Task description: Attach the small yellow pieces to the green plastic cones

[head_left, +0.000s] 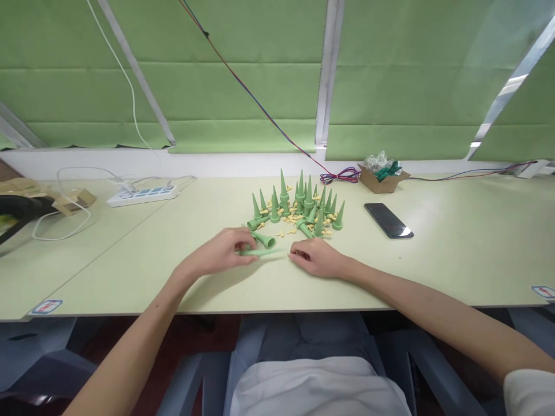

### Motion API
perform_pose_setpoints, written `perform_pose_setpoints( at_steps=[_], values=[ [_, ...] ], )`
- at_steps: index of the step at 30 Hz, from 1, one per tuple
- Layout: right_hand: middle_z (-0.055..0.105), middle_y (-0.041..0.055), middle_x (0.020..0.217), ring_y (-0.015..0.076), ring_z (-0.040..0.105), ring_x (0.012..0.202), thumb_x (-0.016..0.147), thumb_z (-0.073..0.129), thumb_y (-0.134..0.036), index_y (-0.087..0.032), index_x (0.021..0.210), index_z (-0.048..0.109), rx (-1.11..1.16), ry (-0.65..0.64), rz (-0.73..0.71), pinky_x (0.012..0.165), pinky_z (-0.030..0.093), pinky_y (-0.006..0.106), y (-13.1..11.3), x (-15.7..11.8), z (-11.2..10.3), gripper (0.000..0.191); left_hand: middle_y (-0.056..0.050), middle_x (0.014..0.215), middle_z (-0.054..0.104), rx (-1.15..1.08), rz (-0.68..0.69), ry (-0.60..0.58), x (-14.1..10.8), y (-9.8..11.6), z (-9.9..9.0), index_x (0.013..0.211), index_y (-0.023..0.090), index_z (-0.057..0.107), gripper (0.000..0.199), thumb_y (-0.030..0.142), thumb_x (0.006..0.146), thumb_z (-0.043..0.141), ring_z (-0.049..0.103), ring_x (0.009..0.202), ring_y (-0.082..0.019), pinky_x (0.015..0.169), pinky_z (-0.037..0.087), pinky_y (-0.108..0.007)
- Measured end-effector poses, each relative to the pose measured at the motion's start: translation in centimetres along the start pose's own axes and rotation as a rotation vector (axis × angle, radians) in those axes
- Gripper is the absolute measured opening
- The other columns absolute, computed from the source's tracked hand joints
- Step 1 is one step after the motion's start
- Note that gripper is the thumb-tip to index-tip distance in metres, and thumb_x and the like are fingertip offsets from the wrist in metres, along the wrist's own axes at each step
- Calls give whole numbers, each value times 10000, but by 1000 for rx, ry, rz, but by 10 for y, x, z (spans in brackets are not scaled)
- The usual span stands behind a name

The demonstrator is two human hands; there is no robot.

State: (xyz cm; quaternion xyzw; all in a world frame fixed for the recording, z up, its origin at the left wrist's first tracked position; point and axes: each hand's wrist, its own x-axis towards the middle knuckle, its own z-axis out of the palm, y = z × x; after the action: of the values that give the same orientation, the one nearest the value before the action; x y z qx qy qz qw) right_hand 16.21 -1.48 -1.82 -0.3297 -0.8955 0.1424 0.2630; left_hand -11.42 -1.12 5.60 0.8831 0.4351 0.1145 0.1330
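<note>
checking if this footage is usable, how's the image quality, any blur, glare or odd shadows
Head view: even, soft light overall; faint shadow on the table below the left hand; green cone in its grip looks smeared; pale glare on the blinds at upper right; wide-angle stretch toward the edges; small yellow pieces too small to make out finely

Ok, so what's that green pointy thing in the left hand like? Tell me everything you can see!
It's a slim green cone, shaped like a long spike, and it looks like smooth plastic. It is tipped on its side, with its narrow end pointing towards the right hand. The left hand pinches it by its wider end, so the fingers hide part of it. The tip is blurry, so I can't tell if the right hand touches it.
</note>
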Motion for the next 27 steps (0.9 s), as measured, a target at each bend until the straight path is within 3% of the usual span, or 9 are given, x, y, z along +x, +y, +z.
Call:
perform_pose_setpoints(
  at_steps=[5, 12, 16, 21, 27],
  values=[
    [594, 0, 670, 123, 500, 613, 962, 522, -202, -168, 816, 614, 7, -10, 11, 609, 318, 251, 0, 0, 0, 175, -45, 874, 639, -28, -187, 222, 1, -23, -12, 901, 212, 558, 352, 559, 909, 497, 577, 693, -183, 642, 432, -291],
    [583, -3, 664, 124, 493, 608, 968, 516, -211, -171, 809, 611, 19, -12, 17, 607, 318, 253, 0, 1, 0, 189, -15, 697, 603, -55, -236, 119, 7, -35, 13, 909, 229, 429, 338, 559, 964, 386, 567, 607, -206, 612, 417, -313],
    [590, 1, 671, 127, 496, 613, 974, 515, -217, -171, 825, 618, 13, -15, 23, 609, 319, 254, 0, 1, 0, 187, -21, 708, 608, -102, -214, 122, 15, -28, 22, 918, 231, 436, 319, 546, 961, 404, 570, 611, -210, 609, 414, -316],
    [595, 2, 676, 124, 499, 612, 978, 511, -222, -169, 824, 611, 12, -9, 12, 606, 316, 251, 0, 0, 0, 191, -46, 803, 611, -37, -158, 176, 25, -20, 16, 897, 218, 467, 304, 512, 959, 421, 572, 668, -210, 625, 407, -318],
    [589, 7, 678, 125, 492, 607, 996, 481, -241, -169, 802, 592, -3, 9, -9, 615, 331, 255, 1, 0, 4, 235, -30, 873, 542, -80, 26, 454, 51, 0, 12, 853, 209, 451, 243, 428, 958, 467, 502, 646, -142, 617, 410, -286]
  ],
)
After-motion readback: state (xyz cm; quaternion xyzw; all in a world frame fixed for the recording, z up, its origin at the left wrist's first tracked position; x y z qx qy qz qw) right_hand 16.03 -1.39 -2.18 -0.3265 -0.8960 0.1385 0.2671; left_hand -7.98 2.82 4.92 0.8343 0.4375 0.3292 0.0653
